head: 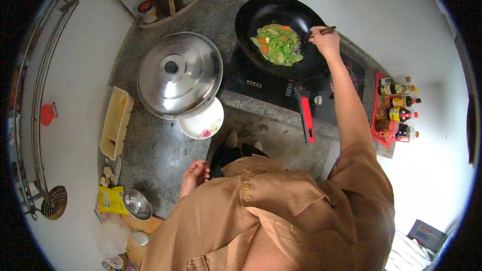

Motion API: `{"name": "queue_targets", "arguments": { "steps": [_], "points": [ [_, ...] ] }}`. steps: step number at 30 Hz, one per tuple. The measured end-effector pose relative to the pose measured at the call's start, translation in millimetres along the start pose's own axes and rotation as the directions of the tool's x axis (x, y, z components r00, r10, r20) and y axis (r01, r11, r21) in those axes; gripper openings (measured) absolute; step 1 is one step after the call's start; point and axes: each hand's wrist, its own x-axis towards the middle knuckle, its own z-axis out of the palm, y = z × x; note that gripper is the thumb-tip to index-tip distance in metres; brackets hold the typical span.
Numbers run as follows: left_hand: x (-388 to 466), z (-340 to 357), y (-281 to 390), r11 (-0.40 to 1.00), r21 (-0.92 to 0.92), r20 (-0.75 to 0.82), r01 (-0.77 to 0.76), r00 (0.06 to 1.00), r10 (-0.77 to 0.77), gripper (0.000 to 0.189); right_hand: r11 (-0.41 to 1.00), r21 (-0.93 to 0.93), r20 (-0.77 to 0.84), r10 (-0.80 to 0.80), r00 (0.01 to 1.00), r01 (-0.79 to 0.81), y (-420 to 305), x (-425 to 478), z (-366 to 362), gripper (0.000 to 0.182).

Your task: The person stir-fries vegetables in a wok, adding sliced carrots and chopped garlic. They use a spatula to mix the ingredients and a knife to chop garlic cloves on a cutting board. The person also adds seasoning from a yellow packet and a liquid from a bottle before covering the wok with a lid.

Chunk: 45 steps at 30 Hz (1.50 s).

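My right hand (325, 41) is over the right side of a black wok (301, 19), shut around the brown handle (328, 30) of a utensil. Its working end cannot be made out. In the wok lie green vegetable pieces with orange slices (279, 44), wet with some liquid. The wok stands on a black cooktop (256, 75), its red-and-black handle (306, 116) pointing towards me. My left hand (196, 175) hangs by the counter edge, fingers loosely bent, with nothing visible in it. Ahead of it, a white flowered plate (201, 122) lies partly under a domed steel lid (180, 75).
Several sauce bottles (401, 101) stand in a red tray on the right. Along the left wall are a cream plastic tray (116, 124), a yellow packet (112, 199) and a steel bowl (137, 204). A corner rack (169, 17) with jars stands at the back left.
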Motion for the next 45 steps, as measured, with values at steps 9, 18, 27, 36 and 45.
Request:
{"name": "queue_targets", "arguments": {
  "steps": [9,18,27,36,45],
  "points": [
    [2.1,-25.6,-1.7,1.000,0.001,-0.037,0.022,0.999,-0.022,0.017,0.991,0.106,0.048,-0.089,0.995,0.084,5.0,29.2,41.0,0.020],
    [5.7,-20.7,4.0,0.999,-0.007,-0.069,0.034,0.997,-0.034,0.017,0.952,0.171,0.054,-0.264,0.963,0.252,-54.2,-2.7,58.4,0.026],
    [16.8,-19.2,5.0,0.999,0.035,-0.071,0.031,0.997,-0.029,0.015,0.948,0.316,0.124,-0.072,0.990,0.029,-66.4,-28.3,65.7,0.030],
    [37.9,10.5,70.8,0.954,0.218,-0.080,-0.205,0.971,0.227,0.018,0.938,0.345,0.130,-0.003,0.991,-0.042,-49.2,-29.7,88.6,0.032],
    [54.8,16.0,95.5,0.938,0.237,-0.075,-0.253,0.958,0.277,0.016,0.856,0.468,0.178,0.152,0.972,-0.220,-43.7,-28.4,82.5,0.029]
  ]
}}
